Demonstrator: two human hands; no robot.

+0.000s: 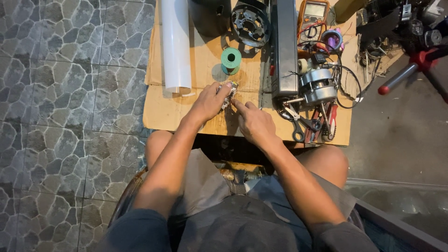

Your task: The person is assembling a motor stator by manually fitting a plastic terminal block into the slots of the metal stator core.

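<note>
cardboard [177,109]: both hands [210,100] on metal part [229,94]

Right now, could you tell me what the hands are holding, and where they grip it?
The left hand grips a small silvery metal part at its left side, fingers over the top. The right hand only touches it with the index fingertip.

There is one view only, from a camera on the person's head. It looks steeply down, close over the knees and forearms, toward the cardboard worktop [186,112] on the stone floor [60,93] in front.
</note>
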